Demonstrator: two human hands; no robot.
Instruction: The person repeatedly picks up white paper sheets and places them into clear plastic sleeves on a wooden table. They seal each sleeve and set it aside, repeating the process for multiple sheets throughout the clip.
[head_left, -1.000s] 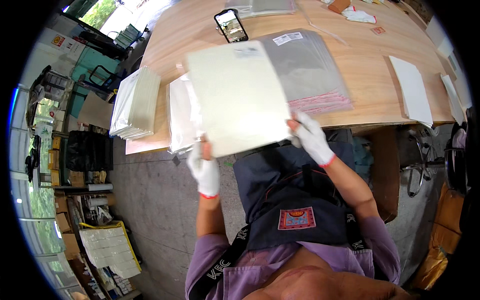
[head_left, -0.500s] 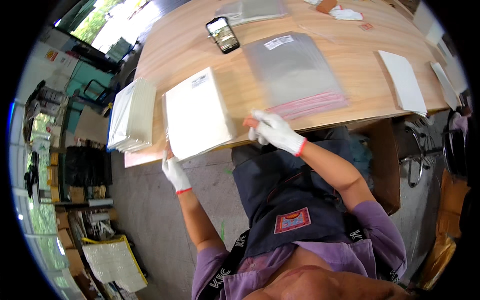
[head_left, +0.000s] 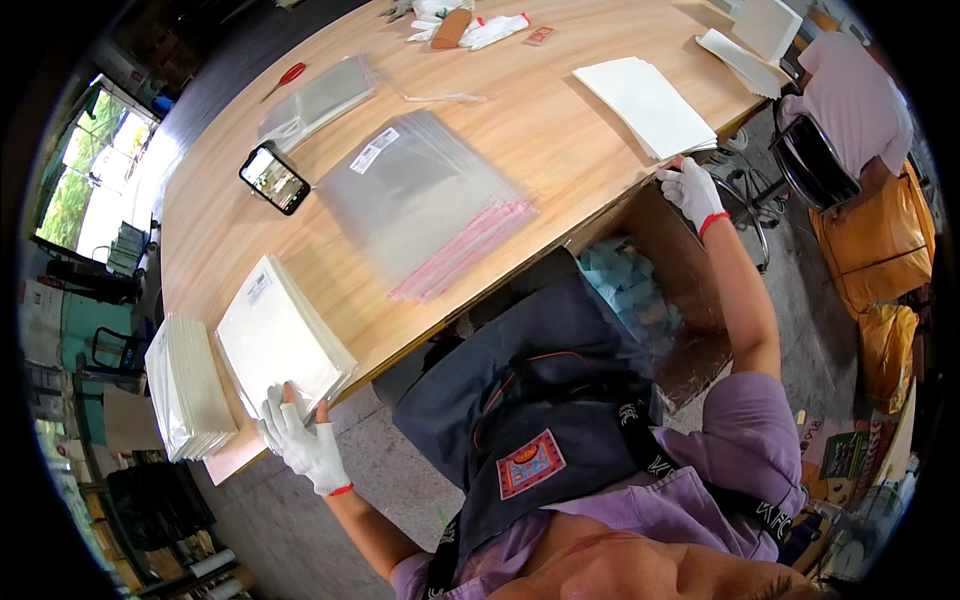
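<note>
White gloves with bare fingertips cover both hands. My left hand (head_left: 304,443) lies with its fingers spread on the near end of a stack of clear-bagged white sheets (head_left: 275,325), which bears a small label. At the table's right edge, my right hand (head_left: 690,190) is closed, its fingertips pinching the near corner of a pile of loose white sheets (head_left: 640,100). Between the hands lies a fanned stack of clear plastic bags (head_left: 420,195) with pinkish edges and a label. How many sheets the right fingers grip is hidden.
Another bagged stack (head_left: 185,390) stands at far left. A phone (head_left: 273,178), more clear bags (head_left: 325,98), red-handled scissors (head_left: 290,74) and spare gloves (head_left: 497,30) lie farther back. Below the table edge is an open cardboard box (head_left: 690,330); a person (head_left: 850,100) sits at right.
The view has turned right. My right hand has moved from beside the bagged stack to the loose sheets. My left hand has shifted from that stack's side onto its near end.
</note>
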